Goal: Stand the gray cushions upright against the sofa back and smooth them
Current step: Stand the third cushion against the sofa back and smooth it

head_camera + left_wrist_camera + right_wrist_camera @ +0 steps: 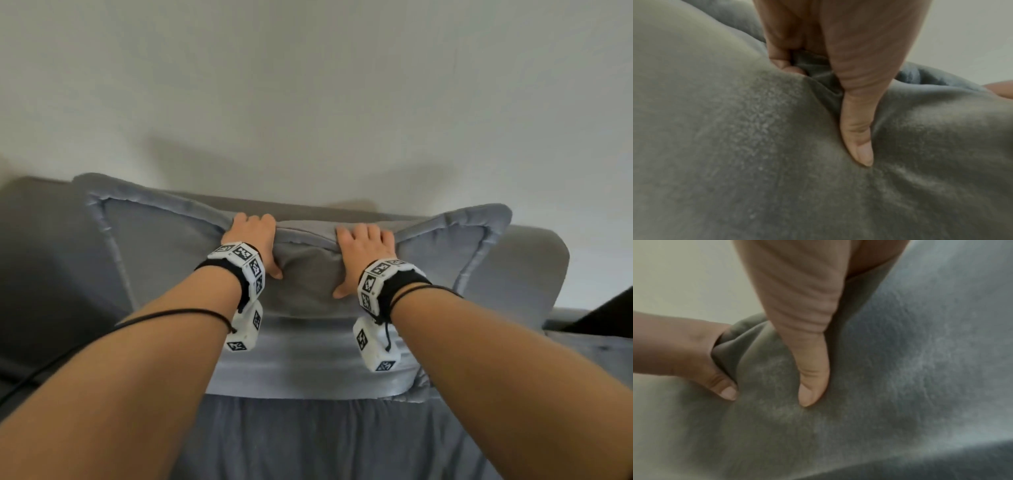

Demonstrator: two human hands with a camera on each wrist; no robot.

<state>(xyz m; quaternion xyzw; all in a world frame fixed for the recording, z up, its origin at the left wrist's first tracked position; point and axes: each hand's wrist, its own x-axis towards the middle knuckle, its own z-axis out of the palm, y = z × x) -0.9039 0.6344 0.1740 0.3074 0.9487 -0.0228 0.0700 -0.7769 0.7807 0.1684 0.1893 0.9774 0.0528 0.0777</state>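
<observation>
Now the gray cushion (164, 253) stands against the sofa back (534, 260), its top edge dented where the left hand (253, 236) and right hand (364, 251) each grasp it. Standing looks done; smoothing next likely calls for releasing and flattening that dent.

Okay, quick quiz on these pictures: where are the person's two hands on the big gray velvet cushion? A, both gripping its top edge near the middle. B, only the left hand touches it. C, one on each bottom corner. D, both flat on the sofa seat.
A: the left hand and right hand both curl over the top edge of the gray velvet cushion near its middle, thumbs pressed into its front.
</observation>
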